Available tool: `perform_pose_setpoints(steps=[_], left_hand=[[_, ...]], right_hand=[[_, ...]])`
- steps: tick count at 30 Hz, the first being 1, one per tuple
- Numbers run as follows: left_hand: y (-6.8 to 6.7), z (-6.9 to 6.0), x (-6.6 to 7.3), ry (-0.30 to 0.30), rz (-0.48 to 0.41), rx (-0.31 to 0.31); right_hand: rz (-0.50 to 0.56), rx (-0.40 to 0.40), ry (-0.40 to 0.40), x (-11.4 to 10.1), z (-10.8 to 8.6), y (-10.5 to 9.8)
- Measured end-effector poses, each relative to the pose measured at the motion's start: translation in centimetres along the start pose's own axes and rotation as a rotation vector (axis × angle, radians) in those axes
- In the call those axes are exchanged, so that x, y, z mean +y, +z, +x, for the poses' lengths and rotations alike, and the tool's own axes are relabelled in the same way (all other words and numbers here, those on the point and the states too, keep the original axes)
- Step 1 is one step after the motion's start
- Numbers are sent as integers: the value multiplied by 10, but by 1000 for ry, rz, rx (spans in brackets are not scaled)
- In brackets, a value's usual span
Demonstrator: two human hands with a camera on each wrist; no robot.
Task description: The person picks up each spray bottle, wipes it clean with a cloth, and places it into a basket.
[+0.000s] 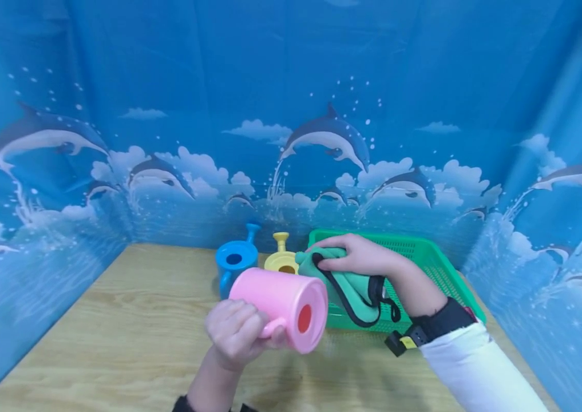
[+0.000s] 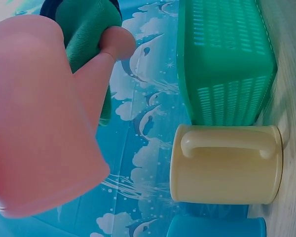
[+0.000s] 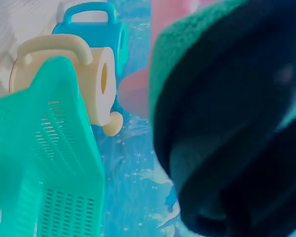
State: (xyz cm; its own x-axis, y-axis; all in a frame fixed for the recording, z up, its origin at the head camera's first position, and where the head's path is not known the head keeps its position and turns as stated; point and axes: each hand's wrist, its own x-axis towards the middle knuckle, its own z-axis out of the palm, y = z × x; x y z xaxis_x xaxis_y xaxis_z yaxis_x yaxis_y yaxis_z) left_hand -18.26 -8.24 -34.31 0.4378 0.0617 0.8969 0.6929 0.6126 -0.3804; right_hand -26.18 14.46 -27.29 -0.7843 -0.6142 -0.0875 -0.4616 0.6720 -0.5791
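Tilted on its side in the air, a pink watering can (image 1: 275, 300) is held by its handle in my left hand (image 1: 236, 332). Its top, with a round opening, faces right in the head view. My right hand (image 1: 360, 256) grips a folded green cloth (image 1: 352, 292) with black edging and a black loop. In the left wrist view the cloth (image 2: 84, 34) lies against the pink can's spout (image 2: 96, 79). The cloth's dark underside fills much of the right wrist view, where the fingers are hidden.
A blue watering can (image 1: 236, 257) and a yellow watering can (image 1: 281, 261) stand on the wooden table (image 1: 115, 332) behind the pink one. To their right is a green perforated basket (image 1: 440, 269). A blue dolphin-print curtain (image 1: 249, 68) encloses the back and sides.
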Motion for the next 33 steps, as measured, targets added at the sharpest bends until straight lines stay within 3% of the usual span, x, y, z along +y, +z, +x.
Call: perform_pose_setpoints(steps=[6, 12, 20, 25, 29, 33], left_hand=[[2, -5, 1, -6, -4, -6], [4, -7, 1, -11, 1, -20], [6, -11, 1, -24, 37, -83], [8, -13, -1, -51, 66, -35], [9, -16, 0, -109, 117, -22], [11, -22, 1, -179, 167, -2]], right_hand=[[193, 123, 83, 20, -10, 1], [406, 218, 35, 44, -22, 0], [450, 356, -21, 64, -52, 5], [515, 420, 17, 77, -73, 13], [544, 481, 37, 90, -90, 21], [619, 524, -52, 103, -102, 29]])
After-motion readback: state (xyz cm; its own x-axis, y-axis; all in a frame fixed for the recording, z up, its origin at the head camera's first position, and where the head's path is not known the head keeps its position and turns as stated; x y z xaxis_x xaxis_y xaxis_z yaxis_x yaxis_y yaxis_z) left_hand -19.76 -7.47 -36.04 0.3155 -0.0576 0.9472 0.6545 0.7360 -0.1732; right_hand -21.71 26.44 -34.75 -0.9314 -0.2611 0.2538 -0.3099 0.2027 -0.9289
